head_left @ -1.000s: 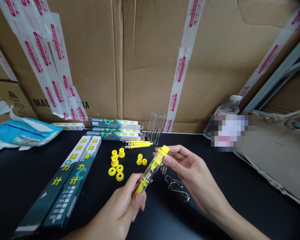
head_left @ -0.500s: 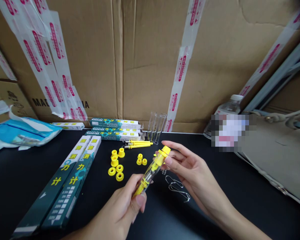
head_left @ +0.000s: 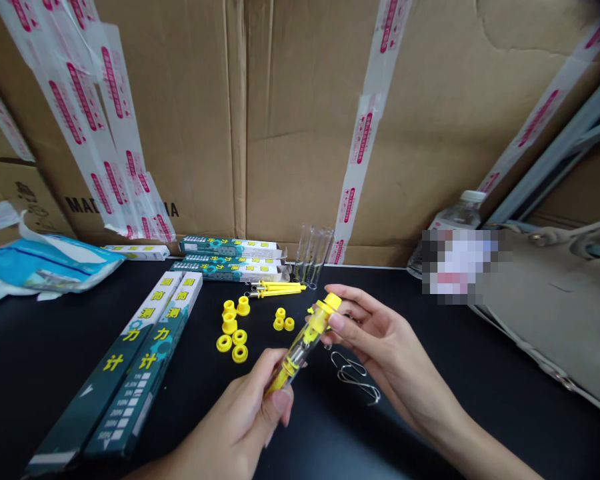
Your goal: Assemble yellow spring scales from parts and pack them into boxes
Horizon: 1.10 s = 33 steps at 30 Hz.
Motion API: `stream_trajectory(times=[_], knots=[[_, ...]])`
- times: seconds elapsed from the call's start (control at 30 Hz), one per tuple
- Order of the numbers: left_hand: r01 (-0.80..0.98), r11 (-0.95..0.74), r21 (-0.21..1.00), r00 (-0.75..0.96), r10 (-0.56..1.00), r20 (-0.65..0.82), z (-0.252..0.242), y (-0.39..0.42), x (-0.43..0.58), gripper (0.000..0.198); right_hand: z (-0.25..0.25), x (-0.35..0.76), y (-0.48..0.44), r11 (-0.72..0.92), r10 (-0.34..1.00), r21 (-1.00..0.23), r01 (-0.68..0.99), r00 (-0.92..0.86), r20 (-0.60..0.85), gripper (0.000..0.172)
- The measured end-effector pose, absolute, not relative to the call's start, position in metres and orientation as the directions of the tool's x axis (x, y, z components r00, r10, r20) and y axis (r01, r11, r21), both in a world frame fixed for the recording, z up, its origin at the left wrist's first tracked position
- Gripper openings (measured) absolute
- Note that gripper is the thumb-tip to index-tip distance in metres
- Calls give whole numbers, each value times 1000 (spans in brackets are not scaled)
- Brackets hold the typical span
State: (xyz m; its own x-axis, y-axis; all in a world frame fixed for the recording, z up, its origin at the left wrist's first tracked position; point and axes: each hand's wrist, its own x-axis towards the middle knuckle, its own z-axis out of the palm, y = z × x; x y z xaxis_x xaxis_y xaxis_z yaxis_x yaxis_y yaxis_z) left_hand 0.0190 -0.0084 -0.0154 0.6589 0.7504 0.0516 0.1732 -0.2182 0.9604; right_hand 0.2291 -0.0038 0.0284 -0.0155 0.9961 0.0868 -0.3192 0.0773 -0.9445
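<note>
My left hand (head_left: 253,407) is wrapped round the lower part of a clear tubular spring scale (head_left: 296,357), with yellow parts and a spring inside. The tube tilts up to the right. At its upper end sits a yellow cap (head_left: 329,304), pinched between the thumb and fingers of my right hand (head_left: 375,330). Metal wire hooks (head_left: 353,377) lie on the table beneath my right hand. Left of the tube are three small yellow rings (head_left: 280,321) and several larger yellow caps (head_left: 239,337). Behind these lie yellow rods with springs (head_left: 277,289).
Clear tubes (head_left: 313,257) stand upright at the back. Long green-and-white boxes (head_left: 145,360) lie at the left, and more boxes (head_left: 230,259) are stacked against the cardboard (head_left: 290,133). A blue packet (head_left: 55,263), a plastic bottle (head_left: 467,210) and a beige bag (head_left: 555,313) flank the black table.
Almost everything stays put. The fingers of my right hand shift very slightly on the yellow cap; my left hand keeps its hold on the tube.
</note>
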Motion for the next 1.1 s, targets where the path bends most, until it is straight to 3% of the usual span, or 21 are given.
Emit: stream_trajectory(times=[0.1,0.37,0.53,0.7,0.87,1.1], knots=[[166,-229,959,666,743,62,-14,-8,19,43,29,230,-5,83,995,-950,-300,-23,94,37],[174,-221,960,665,745,51,-13,-8,20,44,29,231,-3,80,996,-946,-314,-2,85,24],[181,-217,959,658,752,46,-13,-7,19,42,28,231,-3,58,998,-947,-317,1,61,29],[200,-197,960,653,757,19,-8,-10,19,46,30,232,-5,45,999,-953,-300,-9,50,46],[215,-187,958,646,763,4,-9,-10,19,46,32,231,-4,58,998,-953,-296,-21,67,32],[199,-208,958,655,755,28,-12,-10,19,45,33,231,-4,49,999,-961,-272,-9,54,29]])
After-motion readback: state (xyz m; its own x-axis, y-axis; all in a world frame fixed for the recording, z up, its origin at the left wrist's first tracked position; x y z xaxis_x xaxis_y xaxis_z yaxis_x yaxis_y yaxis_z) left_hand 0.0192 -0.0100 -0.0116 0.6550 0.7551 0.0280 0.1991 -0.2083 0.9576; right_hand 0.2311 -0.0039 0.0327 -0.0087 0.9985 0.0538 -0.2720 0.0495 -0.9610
